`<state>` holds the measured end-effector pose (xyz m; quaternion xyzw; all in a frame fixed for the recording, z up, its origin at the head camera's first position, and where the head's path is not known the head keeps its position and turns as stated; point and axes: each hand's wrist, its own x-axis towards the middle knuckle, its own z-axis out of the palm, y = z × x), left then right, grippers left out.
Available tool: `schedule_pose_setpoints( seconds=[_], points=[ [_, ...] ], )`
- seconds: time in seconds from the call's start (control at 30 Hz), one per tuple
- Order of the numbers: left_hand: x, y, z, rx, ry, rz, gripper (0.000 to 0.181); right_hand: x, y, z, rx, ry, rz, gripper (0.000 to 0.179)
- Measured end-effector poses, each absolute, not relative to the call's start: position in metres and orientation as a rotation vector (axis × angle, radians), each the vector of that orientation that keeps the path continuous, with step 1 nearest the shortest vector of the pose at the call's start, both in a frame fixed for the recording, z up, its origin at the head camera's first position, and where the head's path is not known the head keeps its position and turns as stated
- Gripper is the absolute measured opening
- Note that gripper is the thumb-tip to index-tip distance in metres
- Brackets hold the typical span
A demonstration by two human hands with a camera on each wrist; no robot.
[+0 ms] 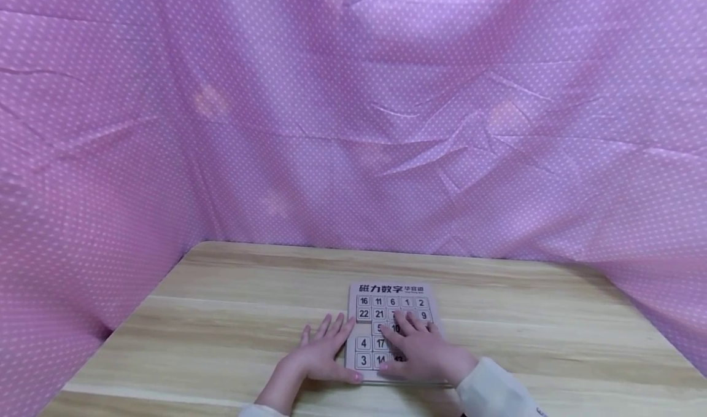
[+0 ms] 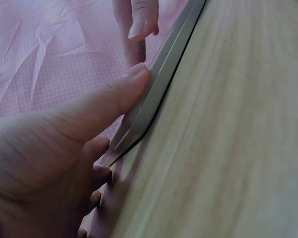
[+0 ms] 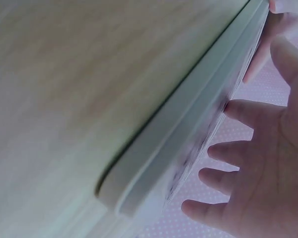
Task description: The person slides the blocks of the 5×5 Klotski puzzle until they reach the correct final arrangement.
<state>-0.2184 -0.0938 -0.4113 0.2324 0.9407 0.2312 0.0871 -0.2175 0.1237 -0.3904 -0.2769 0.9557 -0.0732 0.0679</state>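
A white number sliding puzzle (image 1: pixel 433 300) lies flat on the table, with dark Chinese lettering along its far end and square numbered tiles below. An empty slot (image 1: pixel 362 330) shows in the left column, between tile 22 (image 1: pixel 364 314) and tile 4 (image 1: pixel 363 343). My left hand (image 1: pixel 323 352) lies along the puzzle's left side with fingers spread; in the left wrist view its thumb (image 2: pixel 131 84) rests on the puzzle's edge. Spread over the tiles on the right half is my right hand (image 1: pixel 422 349), its index fingertip at tile 5 (image 1: pixel 378 328). It hides several tiles.
The light wood-grain table (image 1: pixel 232 300) extends to both sides of the puzzle and behind it. Pink cloth with white dots (image 1: pixel 342 128) hangs around the table's back and sides.
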Motion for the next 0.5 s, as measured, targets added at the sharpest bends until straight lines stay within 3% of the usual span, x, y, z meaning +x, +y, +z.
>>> schedule_pose_setpoints(
  seconds=[0.5],
  points=[
    [-0.217,-0.095,-0.412,0.695,2.808,0.668,0.102,-0.178,0.107,-0.386,-1.072,2.786,-0.036,0.073]
  ],
)
